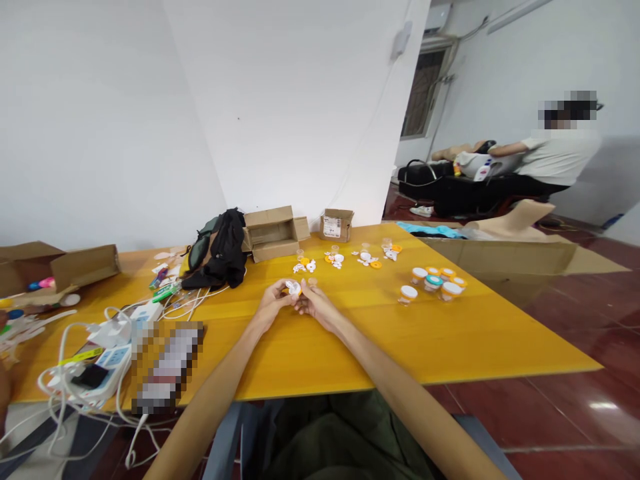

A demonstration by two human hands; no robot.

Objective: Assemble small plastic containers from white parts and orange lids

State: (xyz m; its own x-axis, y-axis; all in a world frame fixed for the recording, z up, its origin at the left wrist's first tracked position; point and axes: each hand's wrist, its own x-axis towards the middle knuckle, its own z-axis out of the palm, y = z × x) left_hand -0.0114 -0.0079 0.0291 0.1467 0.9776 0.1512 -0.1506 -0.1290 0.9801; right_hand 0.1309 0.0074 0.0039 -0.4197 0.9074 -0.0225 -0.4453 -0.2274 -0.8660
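Near the middle of the table, both my hands are closed around a small round white-and-orange lid piece (294, 289). My left hand (273, 300) grips its left side, while the fingers of my right hand (315, 303) pinch it from the right. Its finer details are too small to make out. Just behind my right hand stands a small clear cup (313, 283). Beyond my hands lie groups of loose white and orange pieces (304, 265), with clear cups (335, 250) among them. To the right, several clear jars with white, orange and teal lids (409, 293) stand together.
Open cardboard boxes (277, 233) and a black bag (223, 247) line the back of the yellow table (320, 360). At left are power strips (113, 370), tangled white cables and a phone (170, 367). Another person (560, 157) sits in the room at right, beyond a large box (500, 257).
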